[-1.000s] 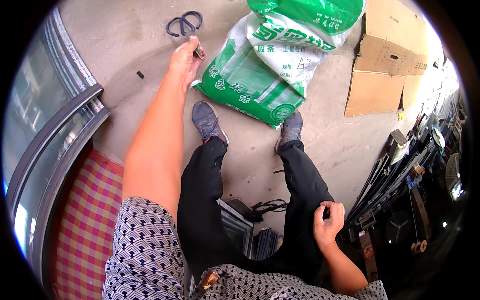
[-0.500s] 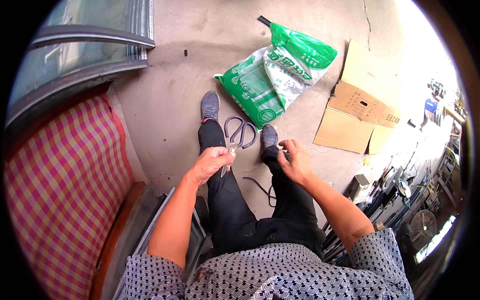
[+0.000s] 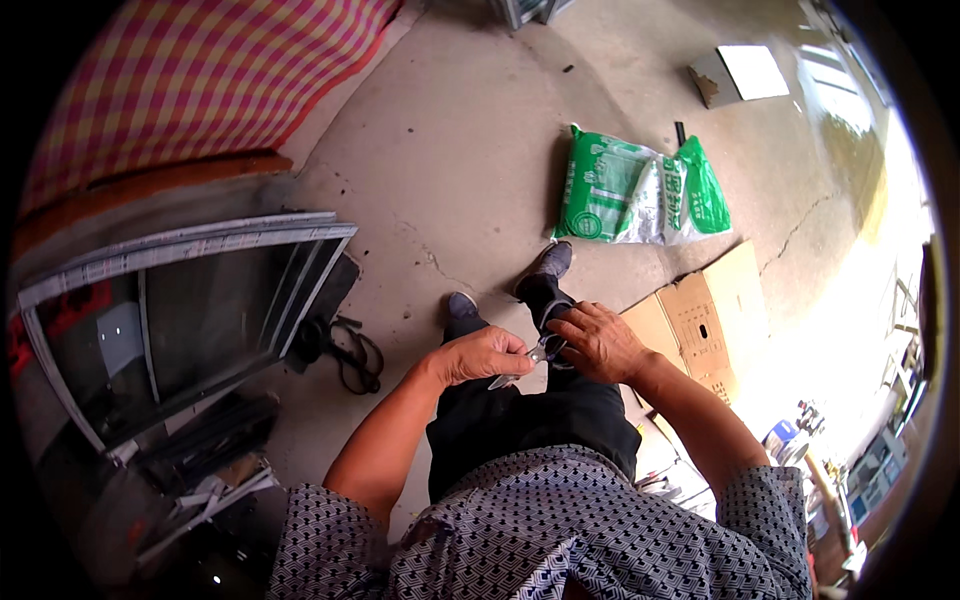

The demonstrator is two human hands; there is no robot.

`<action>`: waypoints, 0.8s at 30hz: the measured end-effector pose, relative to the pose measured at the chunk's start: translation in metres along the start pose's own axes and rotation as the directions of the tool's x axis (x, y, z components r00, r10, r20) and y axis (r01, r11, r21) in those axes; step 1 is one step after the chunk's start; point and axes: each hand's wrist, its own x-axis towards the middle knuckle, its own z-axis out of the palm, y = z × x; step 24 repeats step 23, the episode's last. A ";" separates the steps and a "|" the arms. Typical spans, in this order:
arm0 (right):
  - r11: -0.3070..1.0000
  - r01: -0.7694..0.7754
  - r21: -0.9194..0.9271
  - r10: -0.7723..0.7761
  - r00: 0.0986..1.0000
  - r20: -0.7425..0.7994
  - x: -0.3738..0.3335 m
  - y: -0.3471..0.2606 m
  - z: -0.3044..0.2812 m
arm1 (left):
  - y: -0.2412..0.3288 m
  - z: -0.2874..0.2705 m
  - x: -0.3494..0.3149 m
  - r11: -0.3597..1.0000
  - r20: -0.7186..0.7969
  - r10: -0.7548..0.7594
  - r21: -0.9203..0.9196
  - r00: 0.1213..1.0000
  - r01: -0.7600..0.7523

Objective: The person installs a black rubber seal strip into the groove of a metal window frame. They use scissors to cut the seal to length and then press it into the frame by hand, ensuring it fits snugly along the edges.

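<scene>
Between my hands, in front of my dark trousers, is a pair of scissors (image 3: 539,353) with dark looped handles. My left hand (image 3: 482,355) pinches it near the pivot, and the pale blades point down and left below the fingers. Closed over the handles from the other side is my right hand (image 3: 604,342). Its fingers hide most of the loops, though one curved edge shows above the knuckles.
Glazed metal frames (image 3: 190,240) lean at the left, a black coiled strap (image 3: 360,365) beside them. A checked cloth (image 3: 230,75) covers something at upper left. Ahead lie a green and white bag (image 3: 610,190), flattened cardboard (image 3: 690,320) and a box (image 3: 740,75). Clutter lines the right.
My view has swung left, bringing the glazed frames into sight. My right hand has moved from apart onto the scissors' handles. The left hand still holds the scissors near the pivot.
</scene>
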 end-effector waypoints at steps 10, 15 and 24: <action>0.990 0.039 0.139 -0.074 0.964 0.255 0.077 -0.149 0.117 | -0.200 0.017 -0.153 0.605 -0.514 0.296 -0.551 0.805 -0.575; 0.991 -0.129 -0.047 0.136 0.885 0.445 0.109 -0.230 0.199 | -0.370 0.027 -0.238 0.591 -0.894 -0.048 -0.385 0.446 -0.709; 0.981 -0.181 -0.071 0.193 0.852 0.486 0.176 -0.314 0.296 | -0.616 0.119 -0.305 0.300 -0.702 -0.702 -0.444 0.120 -0.844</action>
